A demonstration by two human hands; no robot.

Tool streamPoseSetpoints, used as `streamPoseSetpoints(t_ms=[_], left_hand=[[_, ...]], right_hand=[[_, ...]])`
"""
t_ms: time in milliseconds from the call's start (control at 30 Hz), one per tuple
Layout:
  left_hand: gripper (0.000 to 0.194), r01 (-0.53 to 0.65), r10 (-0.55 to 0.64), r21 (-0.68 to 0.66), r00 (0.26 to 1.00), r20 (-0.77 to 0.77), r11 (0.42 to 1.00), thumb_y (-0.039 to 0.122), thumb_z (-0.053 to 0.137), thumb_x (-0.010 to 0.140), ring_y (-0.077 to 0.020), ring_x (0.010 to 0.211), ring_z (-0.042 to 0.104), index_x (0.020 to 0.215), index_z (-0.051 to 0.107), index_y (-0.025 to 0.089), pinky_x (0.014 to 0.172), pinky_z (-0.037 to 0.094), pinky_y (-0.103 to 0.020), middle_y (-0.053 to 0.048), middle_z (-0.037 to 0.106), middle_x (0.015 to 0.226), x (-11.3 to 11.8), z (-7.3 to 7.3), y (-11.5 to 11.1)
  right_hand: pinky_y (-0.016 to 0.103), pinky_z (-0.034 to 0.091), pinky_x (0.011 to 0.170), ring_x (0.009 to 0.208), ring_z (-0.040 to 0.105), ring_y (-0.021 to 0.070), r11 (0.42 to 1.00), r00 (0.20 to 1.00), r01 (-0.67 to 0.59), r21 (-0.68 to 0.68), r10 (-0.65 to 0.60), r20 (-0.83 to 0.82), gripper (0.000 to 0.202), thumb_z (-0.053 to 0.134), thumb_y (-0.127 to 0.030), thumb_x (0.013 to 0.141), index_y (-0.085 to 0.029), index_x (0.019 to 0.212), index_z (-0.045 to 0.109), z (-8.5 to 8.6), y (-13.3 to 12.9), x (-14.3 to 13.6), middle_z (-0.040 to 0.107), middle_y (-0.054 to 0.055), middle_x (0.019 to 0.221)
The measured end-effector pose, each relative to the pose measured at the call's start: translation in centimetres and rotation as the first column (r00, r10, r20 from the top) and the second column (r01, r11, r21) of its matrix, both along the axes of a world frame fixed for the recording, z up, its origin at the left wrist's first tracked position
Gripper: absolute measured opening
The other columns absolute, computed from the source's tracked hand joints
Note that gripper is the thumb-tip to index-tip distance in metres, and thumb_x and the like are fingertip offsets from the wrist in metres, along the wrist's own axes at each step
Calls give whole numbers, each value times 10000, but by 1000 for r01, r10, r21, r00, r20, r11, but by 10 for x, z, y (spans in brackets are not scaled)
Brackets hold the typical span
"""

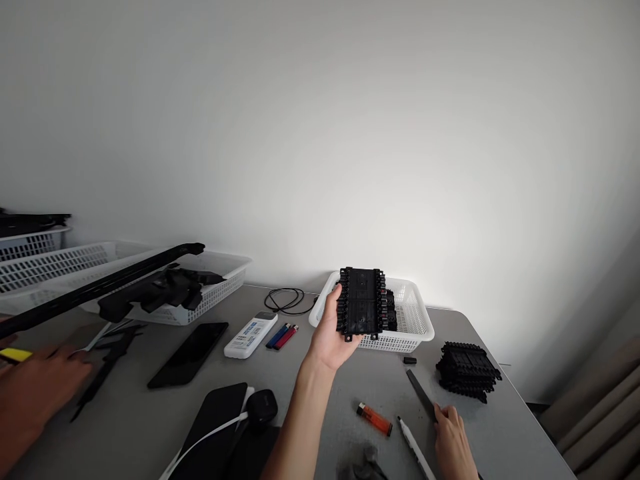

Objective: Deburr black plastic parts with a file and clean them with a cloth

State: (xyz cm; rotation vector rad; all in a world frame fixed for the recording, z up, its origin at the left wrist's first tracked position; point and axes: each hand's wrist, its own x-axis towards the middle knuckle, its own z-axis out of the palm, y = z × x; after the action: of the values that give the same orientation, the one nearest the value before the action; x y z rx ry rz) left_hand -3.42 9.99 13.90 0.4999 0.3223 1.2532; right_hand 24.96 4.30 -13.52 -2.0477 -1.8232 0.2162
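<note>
Clasping black block [363, 300] in left hand [330, 340], pinched flat tool [419, 390] in right hand [453, 437]; possibly risked a drop through slackness.

A white marker [416, 448] and orange lighter [375, 419] obstruct leftward of the right hand [454, 440]; above is open.

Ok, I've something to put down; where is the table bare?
Most room: the table between the right hand, the black stack and the table's right edge. A smaller patch lies between the left forearm and the orange lighter. Crowded: the strip from that lighter past the white pen to the flat dark tool.
</note>
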Motion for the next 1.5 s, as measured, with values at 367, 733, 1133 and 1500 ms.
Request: streamPoseSetpoints(t_ms=[367,733,1133,1500], left_hand=[[419,-6,7,-33,1000,20,999,452,592,881,-232,1040,684,1226,639,218,936,545,-361,-54,734,1118,1,4,-4],[366,-61,60,-83,998,-8,995,410,652,853,-213,972,700,1139,666,182,887,562,-316,-57,751,1032,11,11,-16],[346,-95,90,-70,994,-62,993,419,663,845,-201,960,699,1104,693,191,911,538,-304,-47,753,1015,17,8,-17],[482,-79,46,-85,941,-336,993,472,694,805,-221,1105,657,1221,639,235,956,496,-311,-60,722,1146,32,-7,-12]], right_hand=[[421,495,848,1008,598,289,997,984,38,67,-49,173,552,299,-12,856,-164,1255,648,15,-7,-6,639,160,1116],[358,528,796,1001,644,310,939,932,-343,43,334,144,535,751,-176,654,-335,1163,697,21,-30,-127,671,74,1161],[409,530,888,1016,683,284,904,535,-285,319,426,-729,406,652,-463,845,-207,1149,733,194,14,-67,738,90,1108],[365,509,808,942,648,227,634,638,195,749,498,-587,321,581,-422,910,-221,1104,741,254,51,-93,703,86,995]])
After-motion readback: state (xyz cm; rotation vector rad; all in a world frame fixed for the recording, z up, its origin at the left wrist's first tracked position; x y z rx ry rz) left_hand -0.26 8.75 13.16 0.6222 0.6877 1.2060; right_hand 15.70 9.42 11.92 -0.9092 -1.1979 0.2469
